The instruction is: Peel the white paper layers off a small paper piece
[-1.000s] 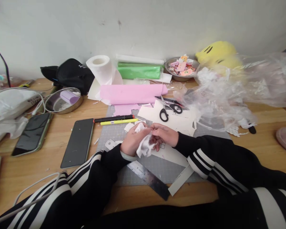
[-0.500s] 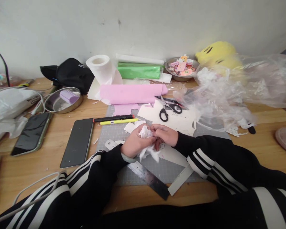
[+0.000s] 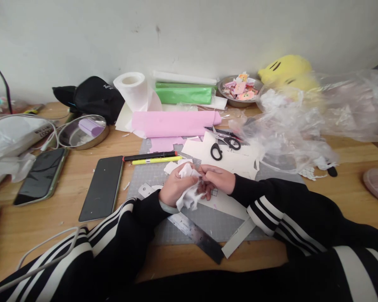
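My left hand (image 3: 174,185) is closed around a crumpled, soft white tissue (image 3: 189,197), its loose end hanging below the thumb. My right hand (image 3: 216,179) meets it over the cutting mat (image 3: 164,233), fingers curled and pinched against the tissue's right edge. Whatever lies between the right fingertips is too small or hidden to make out. Under the hands is a cream card sheet (image 3: 222,205) with drawn lines, and a metal ruler (image 3: 197,235) slants out below. Black-handled scissors (image 3: 216,152) lie just beyond the right hand.
A black marker (image 3: 151,156) and a yellow marker (image 3: 157,160) lie behind the left hand. Phones (image 3: 101,188) are at left. Farther back are a white roll (image 3: 132,90), a pink folded sheet (image 3: 176,123) and a bowl of cutouts (image 3: 239,102). Clear plastic bags (image 3: 296,138) spread at right.
The tissue has shifted and turned within my left hand: it bunched up over the thumb, then opened out and now hangs farther left. My right hand has stayed nearly in place.
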Action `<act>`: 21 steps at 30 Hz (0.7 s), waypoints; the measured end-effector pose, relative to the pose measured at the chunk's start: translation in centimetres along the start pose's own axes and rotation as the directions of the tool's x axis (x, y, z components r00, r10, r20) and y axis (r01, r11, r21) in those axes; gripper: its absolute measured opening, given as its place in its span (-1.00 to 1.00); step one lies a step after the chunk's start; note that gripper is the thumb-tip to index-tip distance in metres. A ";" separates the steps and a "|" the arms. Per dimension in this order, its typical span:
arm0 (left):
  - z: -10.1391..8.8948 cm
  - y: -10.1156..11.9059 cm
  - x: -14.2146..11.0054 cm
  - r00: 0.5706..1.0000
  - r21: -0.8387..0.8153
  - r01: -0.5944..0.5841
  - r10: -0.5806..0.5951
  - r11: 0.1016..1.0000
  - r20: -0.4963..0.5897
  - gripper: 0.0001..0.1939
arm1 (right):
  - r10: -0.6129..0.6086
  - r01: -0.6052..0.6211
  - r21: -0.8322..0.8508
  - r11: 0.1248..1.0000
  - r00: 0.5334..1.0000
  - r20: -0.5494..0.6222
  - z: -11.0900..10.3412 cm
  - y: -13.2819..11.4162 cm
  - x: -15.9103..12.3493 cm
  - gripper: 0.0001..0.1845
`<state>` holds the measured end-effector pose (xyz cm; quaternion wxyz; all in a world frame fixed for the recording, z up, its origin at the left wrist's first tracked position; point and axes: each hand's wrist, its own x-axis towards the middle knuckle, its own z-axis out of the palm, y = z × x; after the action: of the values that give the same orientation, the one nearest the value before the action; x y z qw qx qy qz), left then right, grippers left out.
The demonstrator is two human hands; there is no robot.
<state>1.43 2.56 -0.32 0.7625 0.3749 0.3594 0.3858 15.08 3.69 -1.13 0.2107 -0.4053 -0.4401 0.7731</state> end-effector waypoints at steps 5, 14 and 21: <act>-0.5 0.0 0.3 0.990 -0.112 -0.035 0.019 0.993 -0.140 -0.73 | -0.037 0.036 0.006 0.999 0.997 0.074 -0.3 0.3 0.1 -0.91; 0.1 -0.3 0.3 0.998 0.058 -0.015 0.019 0.998 -0.063 -0.72 | 0.018 -0.017 0.003 1.000 0.999 -0.039 0.1 -0.2 0.0 -0.92; 0.4 0.0 0.1 1.000 0.091 -0.012 0.014 0.996 -0.017 -0.71 | 0.013 -0.013 0.019 1.000 1.000 -0.006 0.0 0.1 0.1 -0.88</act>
<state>1.84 2.49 -0.19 0.7391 0.4081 0.3805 0.3774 15.01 3.74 -1.26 0.2107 -0.4084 -0.4295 0.7774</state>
